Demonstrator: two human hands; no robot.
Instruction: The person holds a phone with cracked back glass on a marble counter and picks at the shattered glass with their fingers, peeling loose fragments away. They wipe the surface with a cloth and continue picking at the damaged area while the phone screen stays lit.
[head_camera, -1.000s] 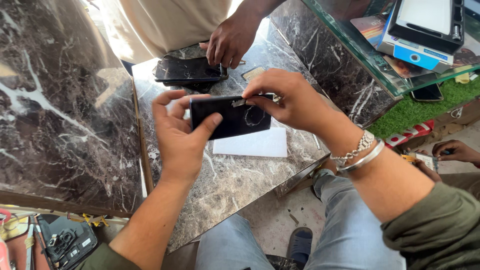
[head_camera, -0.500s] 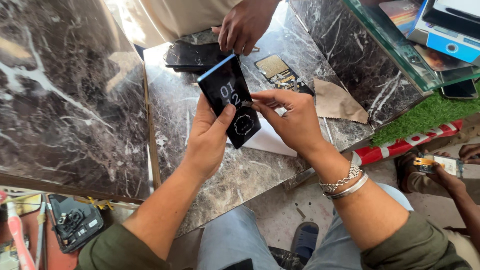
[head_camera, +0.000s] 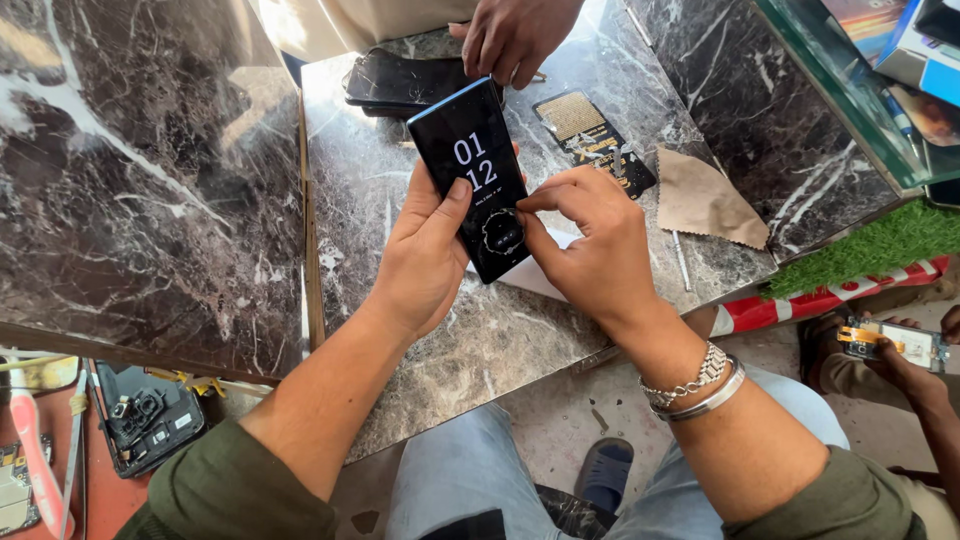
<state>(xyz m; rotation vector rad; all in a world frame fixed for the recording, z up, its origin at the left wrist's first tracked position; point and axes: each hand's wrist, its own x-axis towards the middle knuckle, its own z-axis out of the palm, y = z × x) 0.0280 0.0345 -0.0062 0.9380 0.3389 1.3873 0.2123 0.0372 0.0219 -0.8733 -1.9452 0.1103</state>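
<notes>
Over the dark marble counter (head_camera: 180, 200), seen from the head cam, both hands are on a black smartphone (head_camera: 472, 170) with its screen lit up, held tilted just above the stone. Left hand (head_camera: 425, 255) cradles it from behind and the left edge, fingers wrapped around the back and thumb lying flat across the glass, so it's clamped on the phone. Right hand (head_camera: 590, 245) comes in from the right side, fingers curled together, thumb and index pinched down at the lower part of the screen. That wrist has two silver bracelets (head_camera: 695, 385).

Further up the counter, another person's hand (head_camera: 515, 35) rests fingertips on a second dark phone (head_camera: 400, 82) lying flat. Just right of the held phone lies a small black card with gold print (head_camera: 600, 135), then a tan cloth (head_camera: 705, 200) beside it.

Bottom left, lower down, sits an opened phone back (head_camera: 145, 415) showing camera parts. Far right, someone else's hand holds a phone with exposed insides (head_camera: 890, 342).
</notes>
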